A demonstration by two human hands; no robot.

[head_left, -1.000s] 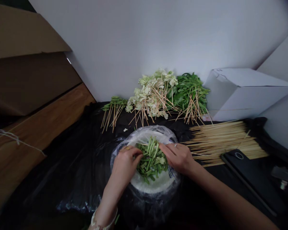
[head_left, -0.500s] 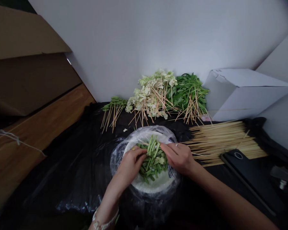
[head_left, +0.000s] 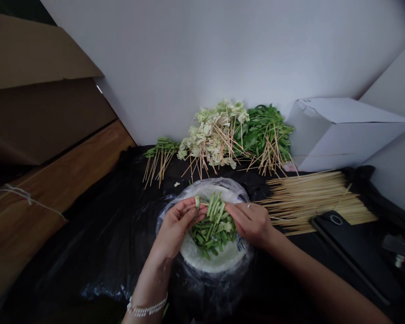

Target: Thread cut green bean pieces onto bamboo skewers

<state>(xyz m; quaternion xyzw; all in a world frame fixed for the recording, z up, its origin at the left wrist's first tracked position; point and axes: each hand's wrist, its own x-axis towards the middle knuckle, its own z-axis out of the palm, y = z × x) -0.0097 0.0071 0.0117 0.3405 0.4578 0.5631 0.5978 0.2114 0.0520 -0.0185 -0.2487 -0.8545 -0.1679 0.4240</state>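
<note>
My left hand (head_left: 175, 227) pinches a short green bean piece (head_left: 197, 202) upright above the left part of a white bowl (head_left: 207, 266) lined with clear plastic. At the bowl's right side, my right hand (head_left: 254, 222) is closed on a wooden skewer, whose pale tip (head_left: 204, 204) points left toward that piece. Several green bean pieces (head_left: 216, 208) sit side by side along the skewer, between the two hands. Below them, cut green beans (head_left: 211, 238) lie loose in the bowl. My right fingers hide the rest of the skewer.
Bare skewers (head_left: 317, 198) lie right of the bowl, beside a black phone (head_left: 351, 252). Along the wall are skewered beans (head_left: 165, 146), pale cabbage-like leaves (head_left: 205, 135) and leafy greens (head_left: 259, 123). A white box (head_left: 354, 135) stands right; a cardboard box (head_left: 43, 117) left. Black plastic (head_left: 97, 243) covers the surface.
My left hand has risen from the loose beans, bringing up a bean piece near the skewer's tip. My right hand has stayed nearly still, holding the skewer.
</note>
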